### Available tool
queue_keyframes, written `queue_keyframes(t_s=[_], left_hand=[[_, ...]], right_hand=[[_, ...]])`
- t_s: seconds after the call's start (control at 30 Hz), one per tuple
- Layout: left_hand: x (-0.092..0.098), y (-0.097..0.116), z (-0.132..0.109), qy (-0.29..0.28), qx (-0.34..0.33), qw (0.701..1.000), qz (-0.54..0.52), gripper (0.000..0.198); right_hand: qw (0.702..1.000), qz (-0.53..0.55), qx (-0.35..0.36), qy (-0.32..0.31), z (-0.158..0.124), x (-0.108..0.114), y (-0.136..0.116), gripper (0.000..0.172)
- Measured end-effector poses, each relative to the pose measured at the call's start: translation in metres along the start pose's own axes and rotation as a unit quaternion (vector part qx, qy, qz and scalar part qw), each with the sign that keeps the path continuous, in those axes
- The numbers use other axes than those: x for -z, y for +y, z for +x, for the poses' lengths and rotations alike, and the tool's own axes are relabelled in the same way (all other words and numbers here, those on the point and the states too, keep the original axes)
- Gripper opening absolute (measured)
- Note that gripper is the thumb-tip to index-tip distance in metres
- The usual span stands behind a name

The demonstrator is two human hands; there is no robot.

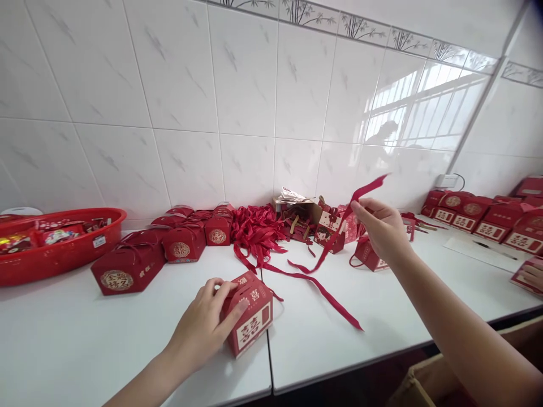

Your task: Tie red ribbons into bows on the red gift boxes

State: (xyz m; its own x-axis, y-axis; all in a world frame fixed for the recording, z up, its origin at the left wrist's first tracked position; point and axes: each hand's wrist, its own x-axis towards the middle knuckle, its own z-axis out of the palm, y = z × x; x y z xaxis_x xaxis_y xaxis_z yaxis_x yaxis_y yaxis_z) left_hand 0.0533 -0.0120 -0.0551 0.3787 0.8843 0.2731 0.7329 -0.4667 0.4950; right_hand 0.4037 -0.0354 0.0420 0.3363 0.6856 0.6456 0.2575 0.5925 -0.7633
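Observation:
My left hand grips the top of a red gift box at the front of the table, thumb on the near side and fingers over the far side. The box has white panels with double-happiness characters. Raised to the right, my right hand pinches a red ribbon between thumb and fingers; one end sticks up and the rest hangs toward the table. Another red ribbon trails across the white tabletop, between the box and my right arm. Behind the box lies a heap of red ribbons.
A red plastic basin of wrapped sweets stands at left. Several red boxes line the tiled wall. An open carton holds more items. At right are more boxes, a pen and another person's hand.

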Motion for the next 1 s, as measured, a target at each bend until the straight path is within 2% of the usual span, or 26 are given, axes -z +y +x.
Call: queue_keyframes(t_s=[0.2,0.27,0.33,0.4,0.5,0.67,0.8,1.0], left_hand=[[0.008,0.007,-0.008,0.008,0.016,0.998,0.060,0.044],[0.008,0.005,-0.006,0.026,-0.016,0.997,0.074,0.042],[0.007,0.003,-0.001,0.039,-0.075,0.993,0.079,0.041],[0.005,0.002,0.006,0.018,-0.124,0.990,0.068,0.043],[0.002,0.007,0.014,-0.031,-0.134,0.990,0.037,0.041],[-0.006,0.019,0.016,-0.022,-0.137,0.989,0.052,0.040],[-0.012,0.022,0.015,-0.006,-0.140,0.988,0.067,0.040],[-0.014,0.026,0.019,0.020,-0.123,0.991,0.044,0.032]], right_hand=[[0.993,0.084,-0.075,-0.046,-0.010,-0.005,-0.013,0.019],[0.984,0.117,-0.112,-0.072,-0.014,-0.010,-0.015,0.013],[0.972,0.143,-0.155,-0.105,-0.020,-0.017,-0.017,0.007],[0.960,0.152,-0.192,-0.135,-0.028,-0.026,-0.018,0.006],[0.945,0.141,-0.233,-0.183,-0.039,-0.040,-0.018,0.006],[0.919,0.108,-0.265,-0.272,-0.054,-0.055,-0.013,0.017],[0.915,0.078,-0.287,-0.274,-0.061,-0.064,-0.008,0.024],[0.896,0.090,-0.322,-0.292,-0.070,-0.077,-0.002,0.024]])
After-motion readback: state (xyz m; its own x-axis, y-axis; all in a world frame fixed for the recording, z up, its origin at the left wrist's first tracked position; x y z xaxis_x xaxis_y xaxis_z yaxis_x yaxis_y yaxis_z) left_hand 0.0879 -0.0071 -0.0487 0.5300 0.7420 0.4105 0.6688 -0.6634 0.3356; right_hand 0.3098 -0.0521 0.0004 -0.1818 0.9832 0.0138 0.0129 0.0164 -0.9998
